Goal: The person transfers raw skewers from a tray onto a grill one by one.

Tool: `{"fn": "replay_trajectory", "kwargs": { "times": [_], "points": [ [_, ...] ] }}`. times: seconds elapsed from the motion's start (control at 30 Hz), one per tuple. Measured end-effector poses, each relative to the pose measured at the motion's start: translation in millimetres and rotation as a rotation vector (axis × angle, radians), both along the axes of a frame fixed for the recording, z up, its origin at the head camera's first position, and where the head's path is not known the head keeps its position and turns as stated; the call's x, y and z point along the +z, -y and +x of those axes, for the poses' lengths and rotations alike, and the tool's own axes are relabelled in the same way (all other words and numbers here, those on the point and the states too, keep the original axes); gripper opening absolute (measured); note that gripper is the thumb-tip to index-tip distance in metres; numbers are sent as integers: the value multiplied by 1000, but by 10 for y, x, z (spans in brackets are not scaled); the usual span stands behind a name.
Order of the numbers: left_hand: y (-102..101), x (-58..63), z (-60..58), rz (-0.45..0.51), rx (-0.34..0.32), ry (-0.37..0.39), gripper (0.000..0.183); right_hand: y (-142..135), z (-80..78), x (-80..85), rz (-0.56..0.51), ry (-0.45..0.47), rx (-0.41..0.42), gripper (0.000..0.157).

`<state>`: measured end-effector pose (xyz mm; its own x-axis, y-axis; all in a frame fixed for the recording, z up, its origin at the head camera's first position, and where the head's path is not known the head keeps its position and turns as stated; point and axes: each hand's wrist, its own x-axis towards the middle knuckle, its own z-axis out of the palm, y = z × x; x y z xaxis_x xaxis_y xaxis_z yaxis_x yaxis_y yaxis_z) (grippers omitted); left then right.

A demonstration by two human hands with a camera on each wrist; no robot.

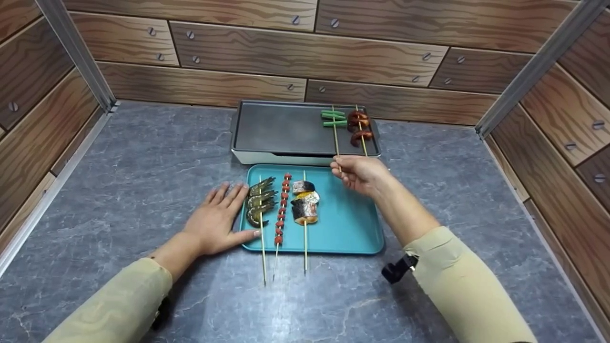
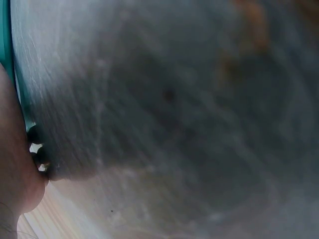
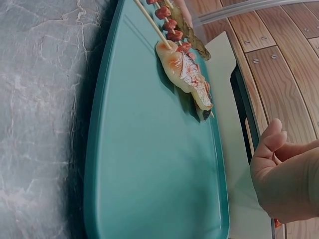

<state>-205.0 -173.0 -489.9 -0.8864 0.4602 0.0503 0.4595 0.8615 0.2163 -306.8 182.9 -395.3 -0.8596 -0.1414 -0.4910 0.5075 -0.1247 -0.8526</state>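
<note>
My right hand [image 1: 360, 172] pinches the lower end of a wooden skewer with green vegetable pieces [image 1: 334, 123], which lies over the right part of the dark griddle [image 1: 281, 128]. Beside it on the griddle is a skewer of reddish-brown curled pieces [image 1: 360, 136]. My left hand [image 1: 217, 220] rests with fingers spread at the left edge of the teal tray [image 1: 350, 228]. On the tray lie a shrimp skewer [image 1: 261, 202], a skewer of small red pieces [image 1: 282, 209] and a fish skewer [image 1: 305, 209]. In the right wrist view, the right hand [image 3: 284, 174] is beyond the tray.
The griddle stands behind the tray on a grey marbled table [image 1: 157, 157]. Wood-patterned panels [image 1: 305, 52] close off the back and both sides, with metal posts at the corners. A black wrist device [image 1: 399, 269] hangs under the right sleeve. The left wrist view is mostly blurred.
</note>
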Motion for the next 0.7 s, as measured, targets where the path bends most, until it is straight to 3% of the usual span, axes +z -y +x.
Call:
{"fn": "replay_trajectory", "kwargs": {
  "times": [0.7],
  "points": [
    [-7,25,6,3,11,9,117,0,119,-25,17,25,-15,21]
  ]
}}
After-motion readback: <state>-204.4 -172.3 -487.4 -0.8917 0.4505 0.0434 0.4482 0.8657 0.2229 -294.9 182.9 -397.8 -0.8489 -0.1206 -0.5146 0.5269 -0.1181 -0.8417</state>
